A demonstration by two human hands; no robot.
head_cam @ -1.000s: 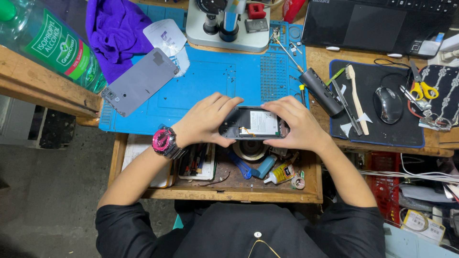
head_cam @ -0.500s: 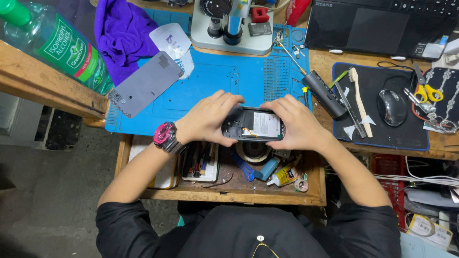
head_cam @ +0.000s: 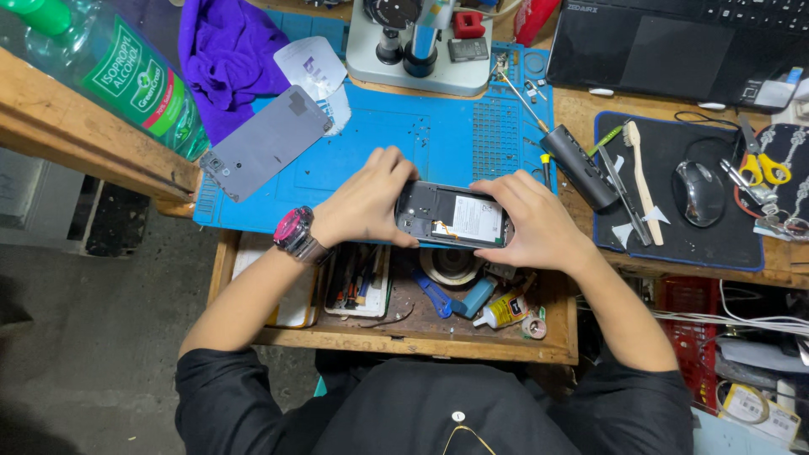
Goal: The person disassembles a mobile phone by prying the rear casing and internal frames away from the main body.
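Both my hands hold an opened smartphone (head_cam: pixel 451 216) with its back removed, showing a white battery and dark frame. My left hand (head_cam: pixel 366 198) grips its left end; a pink watch (head_cam: pixel 294 229) sits on that wrist. My right hand (head_cam: pixel 535 221) grips the right end, fingers curled over the top edge. The phone hovers over the near edge of a blue work mat (head_cam: pixel 379 143). The phone's grey back cover (head_cam: pixel 265 143) lies apart on the mat's left side.
A microscope base (head_cam: pixel 417 55) stands at the mat's far edge. A purple cloth (head_cam: pixel 227 50) and a green-capped bottle (head_cam: pixel 109 72) are at left. A laptop (head_cam: pixel 674 42), mouse (head_cam: pixel 699 192), toothbrush (head_cam: pixel 642 181), scissors (head_cam: pixel 763 164) lie right. An open drawer (head_cam: pixel 404 295) holds tools and glue.
The hands and phone stay in nearly the same hold; the view has shifted slightly, with the phone a little lower over the mat's near edge.
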